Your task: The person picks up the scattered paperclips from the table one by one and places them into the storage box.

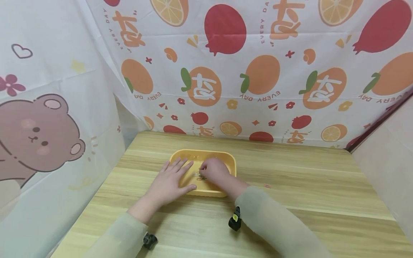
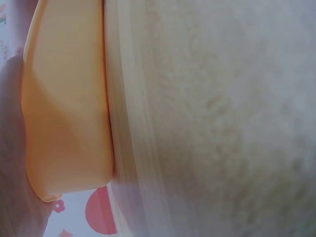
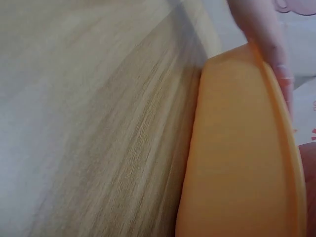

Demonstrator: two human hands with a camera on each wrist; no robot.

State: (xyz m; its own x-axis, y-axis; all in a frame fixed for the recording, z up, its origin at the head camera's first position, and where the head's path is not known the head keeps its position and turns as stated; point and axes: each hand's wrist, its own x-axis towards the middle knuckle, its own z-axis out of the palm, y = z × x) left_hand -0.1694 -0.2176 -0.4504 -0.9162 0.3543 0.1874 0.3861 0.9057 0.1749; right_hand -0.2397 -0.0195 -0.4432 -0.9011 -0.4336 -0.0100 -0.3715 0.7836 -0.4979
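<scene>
A shallow yellow-orange plastic tray [image 1: 206,193] stands on the wooden table. On its floor lies a small loose pile of thin pieces [image 1: 200,176], some dark and some golden, too small to tell their kind. My left hand [image 1: 171,181] rests with spread, straight fingers over the tray's left side, the thumb by the front rim. Inside the tray, my right hand [image 1: 215,170] has its fingers curled, with thumb and fingertips pinched together at the pile; what lies between them is mostly hidden. Both wrist views show chiefly the outer wall of the tray [image 2: 69,108], close up.
The wood-grain table [image 1: 297,186] extends around the tray, widest to the right. A fruit-print cloth [image 1: 232,82] hangs behind it and a bear-print cloth [image 1: 55,79] at the left. Small dark cameras [image 1: 235,220] sit at both sleeve cuffs.
</scene>
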